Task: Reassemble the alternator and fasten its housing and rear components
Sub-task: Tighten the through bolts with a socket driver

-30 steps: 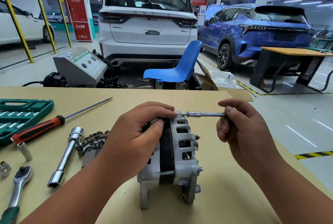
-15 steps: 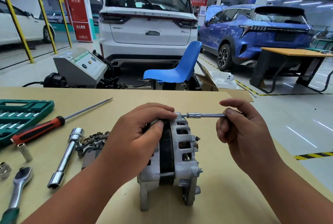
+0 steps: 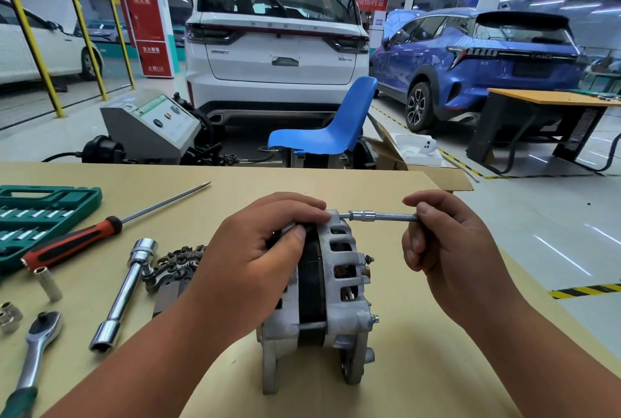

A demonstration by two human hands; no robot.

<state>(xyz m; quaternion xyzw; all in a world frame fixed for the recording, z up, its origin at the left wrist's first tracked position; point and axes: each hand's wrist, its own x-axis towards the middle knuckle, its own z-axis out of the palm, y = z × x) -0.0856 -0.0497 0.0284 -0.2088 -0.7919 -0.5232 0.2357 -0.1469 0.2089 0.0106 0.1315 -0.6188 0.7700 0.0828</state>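
- A green tool case point(image 3: 43, 212), a red-handled screwdriver point(image 3: 74, 242) and a chrome tube wrench point(image 3: 124, 296) lie on the left of the table point(image 3: 268, 179).
- The left hand point(image 3: 255, 259) grips the alternator point(image 3: 339, 283) by its top, fingers curled over it; it stands on edge mid-table.
- The right hand point(image 3: 447, 249) pinches a thin socket driver point(image 3: 379, 216), whose tip meets the top of the housing.

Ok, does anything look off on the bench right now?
Nothing at the alternator: it stands upright, left hand gripping it, right hand holding the driver level at its top edge. A rectifier-like part lies loose on the table left of it. Beyond, the blue chair has a jagged front edge, as if broken.
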